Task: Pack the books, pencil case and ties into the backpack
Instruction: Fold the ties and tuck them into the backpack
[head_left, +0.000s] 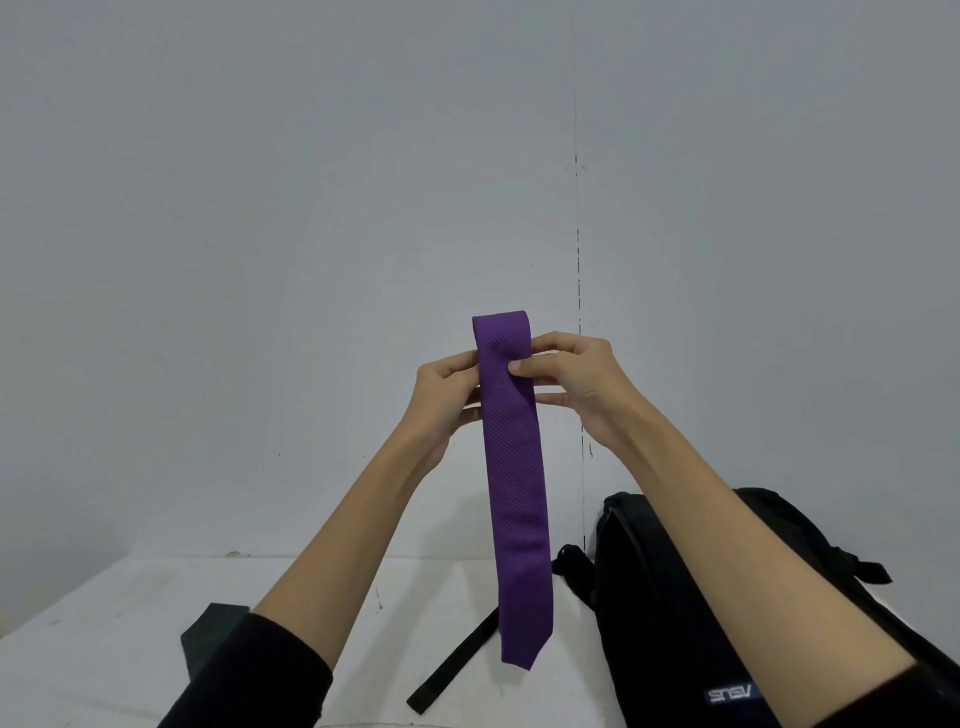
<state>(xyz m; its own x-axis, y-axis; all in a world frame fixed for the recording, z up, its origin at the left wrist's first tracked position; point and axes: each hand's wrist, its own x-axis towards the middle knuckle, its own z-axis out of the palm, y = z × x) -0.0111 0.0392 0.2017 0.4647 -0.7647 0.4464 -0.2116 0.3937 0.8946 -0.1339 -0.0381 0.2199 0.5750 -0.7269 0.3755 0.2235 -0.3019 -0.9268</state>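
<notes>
While both pinch its folded top, purple tie (514, 467) hangs between left hand (447, 395) and right hand (576, 384).

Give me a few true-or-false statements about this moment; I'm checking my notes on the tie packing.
1. Both hands hold the purple tie up in the air. True: left hand, right hand.
2. The tie's pointed tip hangs downward. True.
3. The backpack is red. False: it is black.
4. The backpack is on the person's left. False: it is under the right forearm.
5. A black strap lies on the white table. True.
</notes>
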